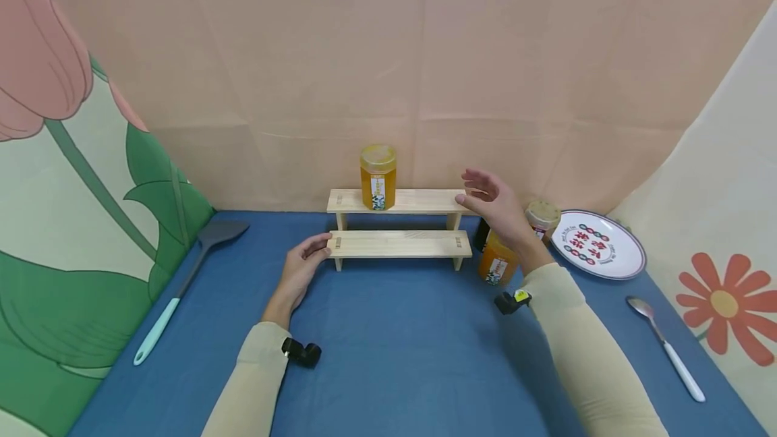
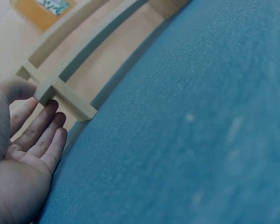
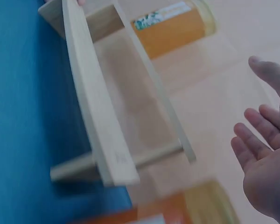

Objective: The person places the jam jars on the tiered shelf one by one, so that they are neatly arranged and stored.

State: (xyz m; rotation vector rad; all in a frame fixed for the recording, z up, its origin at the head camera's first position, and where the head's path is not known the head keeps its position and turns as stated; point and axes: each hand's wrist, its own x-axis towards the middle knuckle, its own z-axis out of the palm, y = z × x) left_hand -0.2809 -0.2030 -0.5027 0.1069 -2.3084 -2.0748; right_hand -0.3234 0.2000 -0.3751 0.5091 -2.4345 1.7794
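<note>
A two-step wooden shelf [image 1: 400, 243] stands on the blue cloth. My left hand [image 1: 296, 275] holds the left end of its lower step, the thumb [image 2: 19, 88] above and the other fingers beneath and beside it. On the upper step sits a honey jar [image 1: 378, 181] with a yellowish lid and a white label. My right hand [image 1: 496, 206] is raised by the upper step's right end, fingers spread and nothing in them. Below the right wrist, a second amber honey jar [image 1: 498, 265] is partly hidden by the arm.
Right of my right hand stand another lidded jar [image 1: 543, 214] and a white printed plate [image 1: 625, 241]. Part of a dark object [image 1: 481, 235] shows beside the shelf. A spatula [image 1: 159, 332] lies at the left, a white-handled spoon [image 1: 680, 366] at the right.
</note>
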